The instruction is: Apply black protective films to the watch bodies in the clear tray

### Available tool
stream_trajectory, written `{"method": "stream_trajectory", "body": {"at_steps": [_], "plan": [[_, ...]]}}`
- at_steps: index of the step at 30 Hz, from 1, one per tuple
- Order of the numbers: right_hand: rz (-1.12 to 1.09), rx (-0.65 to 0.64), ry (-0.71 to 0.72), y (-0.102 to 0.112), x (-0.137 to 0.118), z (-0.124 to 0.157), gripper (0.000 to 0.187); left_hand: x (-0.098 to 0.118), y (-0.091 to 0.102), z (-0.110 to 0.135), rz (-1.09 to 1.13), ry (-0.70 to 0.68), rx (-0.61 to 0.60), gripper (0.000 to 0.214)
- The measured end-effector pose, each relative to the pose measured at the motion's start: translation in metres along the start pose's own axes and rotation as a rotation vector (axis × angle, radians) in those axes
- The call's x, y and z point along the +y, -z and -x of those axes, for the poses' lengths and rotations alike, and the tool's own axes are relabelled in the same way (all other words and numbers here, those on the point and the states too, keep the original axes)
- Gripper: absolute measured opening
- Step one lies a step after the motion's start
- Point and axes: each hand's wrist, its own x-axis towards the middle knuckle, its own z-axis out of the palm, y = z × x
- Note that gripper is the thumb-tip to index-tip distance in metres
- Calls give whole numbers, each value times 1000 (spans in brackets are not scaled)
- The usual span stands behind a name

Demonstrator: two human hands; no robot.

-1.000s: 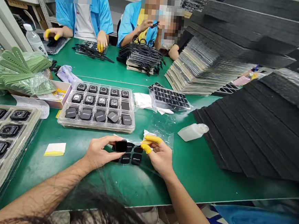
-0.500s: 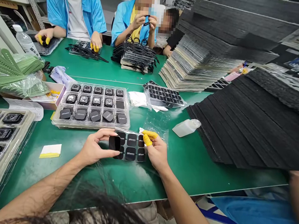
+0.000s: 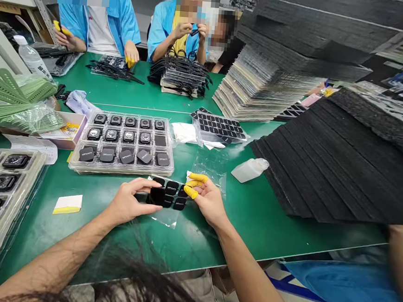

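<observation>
Just above the green worktop (image 3: 269,221), straight ahead of me in the head view, my left hand (image 3: 127,205) has thumb and fingers closed on a glossy black square (image 3: 156,195). It sits at the left end of a clear sheet (image 3: 168,219) that carries more squares like it. My right hand (image 3: 207,202) pinches the sheet's right edge between thumb and forefinger, both capped in yellow finger cots (image 3: 191,192); its other fingers curl loosely.

Both forearms come in low from the near edge with wrists turned inward, so the hands face each other across the sheet. The sheet is near the front rim of the tray (image 3: 119,170) of watch bodies. I cannot tell whether it rests on the worktop or hangs just off it.

My left fingers are bare, so I judge a print or smear likely if a pad slides onto the glossy face. The sheet is limp and held at one edge only: a crooked pull could fold it or loosen the neighbouring squares. A white bottle (image 3: 249,169) lies near my right hand, and a wide swing could knock it.
</observation>
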Motion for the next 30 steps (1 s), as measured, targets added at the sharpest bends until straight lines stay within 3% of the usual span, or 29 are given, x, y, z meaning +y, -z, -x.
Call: {"method": "stream_trajectory", "body": {"at_steps": [9, 13, 16, 18, 22, 26, 30], "plan": [[40, 39, -7, -7, -1, 3, 38, -4, -1, 2, -11, -3, -38, 46], [72, 59, 86, 0, -10, 6, 36, -3, -4, -1, 129, 180, -21, 54], [-117, 54, 177, 10, -27, 7, 49, -2, -5, -3, 185, 280, 48, 59], [-209, -31, 105, 9, -40, 5, 50, -3, -5, -4, 153, 259, 73, 58], [15, -197, -120, -23, -54, -4, 37, -7, -7, -2, 70, 176, 53, 52], [85, -166, -233, -57, -50, -12, 49, -10, -9, 0, 44, 165, 73, 52], [-15, -141, -375, -67, -41, -10, 52, -11, -11, 0, 52, 147, 58, 53]]}}
